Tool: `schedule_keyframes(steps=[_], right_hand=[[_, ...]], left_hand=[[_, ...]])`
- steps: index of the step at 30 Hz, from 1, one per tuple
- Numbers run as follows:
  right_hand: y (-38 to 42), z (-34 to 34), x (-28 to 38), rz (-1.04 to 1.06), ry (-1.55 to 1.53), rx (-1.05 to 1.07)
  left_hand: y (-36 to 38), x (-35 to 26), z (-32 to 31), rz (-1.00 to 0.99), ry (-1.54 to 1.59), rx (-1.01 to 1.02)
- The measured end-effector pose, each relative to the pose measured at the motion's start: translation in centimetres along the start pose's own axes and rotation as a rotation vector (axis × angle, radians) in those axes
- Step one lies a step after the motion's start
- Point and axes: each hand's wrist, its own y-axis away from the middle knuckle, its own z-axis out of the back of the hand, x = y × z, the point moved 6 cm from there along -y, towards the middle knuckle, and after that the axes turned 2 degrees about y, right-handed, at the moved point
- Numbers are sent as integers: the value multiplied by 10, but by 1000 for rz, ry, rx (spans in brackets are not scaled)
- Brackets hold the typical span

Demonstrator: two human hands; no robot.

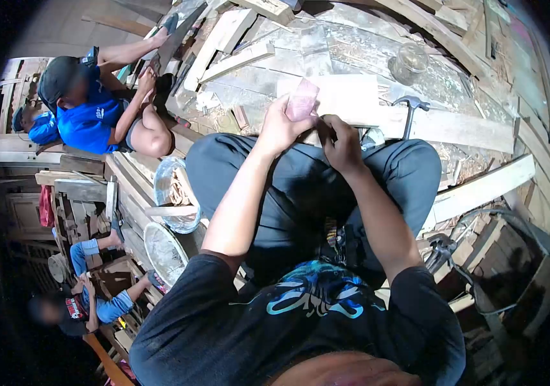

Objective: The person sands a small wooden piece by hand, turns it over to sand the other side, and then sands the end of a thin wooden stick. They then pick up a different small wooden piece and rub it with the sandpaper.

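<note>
My left hand (pixel 279 126) is wrapped round a flat, pinkish rectangular piece (pixel 303 100) with a mottled face, held up over my lap. Close to its lower edge is my right hand (pixel 340 143), its fingers curled together; what they pinch is hidden from this view. Beyond both hands lies a pale, brightly lit sheet or board (pixel 351 92). A claw hammer (pixel 410 110) rests just to the right of my right hand, its head pointing away from me.
A clear glass jar (pixel 411 60) stands farther out on the worn plank floor. Left of my knee are a bucket of wood scraps (pixel 177 193) and a pale basin (pixel 164 252). A person in blue (pixel 91 116) sits at left, another person (pixel 82 302) below. A plank (pixel 480 186) lies at right.
</note>
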Motion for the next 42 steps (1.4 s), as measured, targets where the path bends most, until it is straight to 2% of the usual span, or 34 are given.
schedule_keyframes(steps=[5, 8, 9, 13, 16, 17, 23, 26, 29, 33, 36, 37, 42], right_hand=[[0, -1, 1, -33, -1, 5], [1, 2, 6, 10, 12, -40], [1, 1, 3, -2, 12, -21], [1, -2, -4, -16, -6, 14], [1, 1, 0, -24, 9, 10], [1, 2, 2, -31, 18, 10], [2, -1, -1, -10, -15, -17], [0, -1, 0, -14, -25, 10], [-2, 6, 9, 77, 12, -80], [0, -1, 3, 2, 0, -20], [0, -3, 3, -7, -1, 3], [-1, -3, 3, 9, 9, -11], [-1, -2, 2, 10, 1, -3]], left_hand=[[0, 6, 7, 153, 188, -77], [-1, 8, 8, 139, 167, -93], [-2, 8, 6, 80, 172, -89], [-2, 7, -2, 9, 46, 28], [-2, -5, -4, -43, 14, 19], [0, -5, -3, 62, -60, 18], [0, 2, -2, 65, -18, 25], [0, -1, -3, 3, -35, 29], [0, -3, -4, -8, -116, 44], [1, -6, 1, -32, -36, -15], [0, -1, 10, 102, -3, -79], [-2, 4, 12, 39, 62, -79], [-1, 0, -1, -60, -35, -4]])
